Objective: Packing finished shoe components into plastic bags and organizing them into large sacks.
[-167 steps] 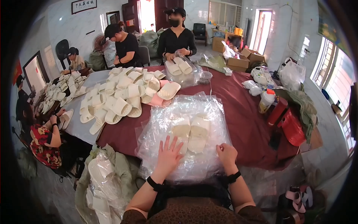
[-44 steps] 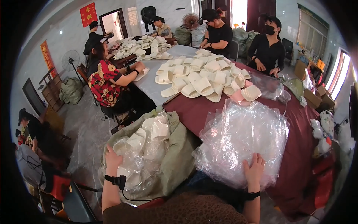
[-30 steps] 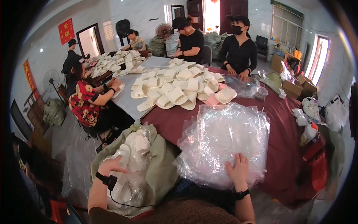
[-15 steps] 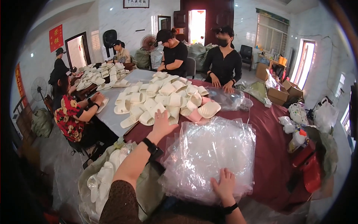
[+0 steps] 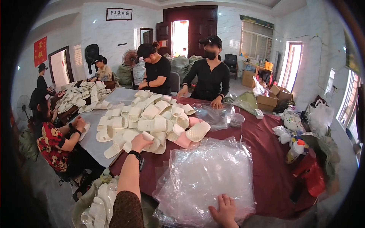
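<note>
Left hand (image 5: 141, 143): a second ago we had it at the bagged slippers (image 5: 102, 203), lower left; half a second ago, fingers spread at the near edge of the pile of cream slippers (image 5: 152, 112). Now its fingers are bent among the nearest ones; we cannot tell whether they grip. Right hand (image 5: 224, 209): unchanged, resting flat, fingers extended, on the clear plastic bags (image 5: 209, 174), stacked on the maroon cloth (image 5: 266, 159) nearest us.

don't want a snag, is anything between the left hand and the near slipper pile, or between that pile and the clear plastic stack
Nothing visible: the left hand is at the edge of the near slipper pile, and only maroon cloth shows between it and the clear plastic stack.
</note>
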The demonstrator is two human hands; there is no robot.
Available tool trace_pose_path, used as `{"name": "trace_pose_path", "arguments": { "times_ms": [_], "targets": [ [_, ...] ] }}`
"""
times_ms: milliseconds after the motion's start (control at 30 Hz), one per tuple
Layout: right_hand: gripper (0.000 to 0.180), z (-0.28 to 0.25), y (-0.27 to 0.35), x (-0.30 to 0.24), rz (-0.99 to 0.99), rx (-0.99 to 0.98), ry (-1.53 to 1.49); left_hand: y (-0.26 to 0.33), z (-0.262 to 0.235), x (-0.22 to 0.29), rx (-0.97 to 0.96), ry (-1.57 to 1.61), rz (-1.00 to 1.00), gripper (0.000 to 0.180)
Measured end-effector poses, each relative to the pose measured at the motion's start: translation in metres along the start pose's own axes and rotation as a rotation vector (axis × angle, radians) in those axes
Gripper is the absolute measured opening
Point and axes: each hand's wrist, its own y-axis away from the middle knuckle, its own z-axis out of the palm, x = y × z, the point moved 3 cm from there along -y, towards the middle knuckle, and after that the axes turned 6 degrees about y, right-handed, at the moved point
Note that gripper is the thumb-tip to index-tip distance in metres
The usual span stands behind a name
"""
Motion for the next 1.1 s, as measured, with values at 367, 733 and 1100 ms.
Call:
{"name": "trace_pose_path", "arguments": {
  "times_ms": [367, 733, 1100],
  "targets": [
    [0.062, 0.009, 0.002, 0.005, 0.032, 0.011, -0.068, 0.018, -0.106, 0.095, -0.134, 1.571, -0.175, 0.029],
    [0.063, 0.008, 0.009, 0.011, 0.075, -0.016, -0.028, 0.174, -0.181, 0.235, -0.520, 1.956, -0.015, 0.013],
    [0.064, 0.023, 0.011, 0.005, 0.023, -0.151, -0.105, 0.280, 0.056, 0.301, -1.003, 2.161, -0.290, 0.023]
  ]
}}
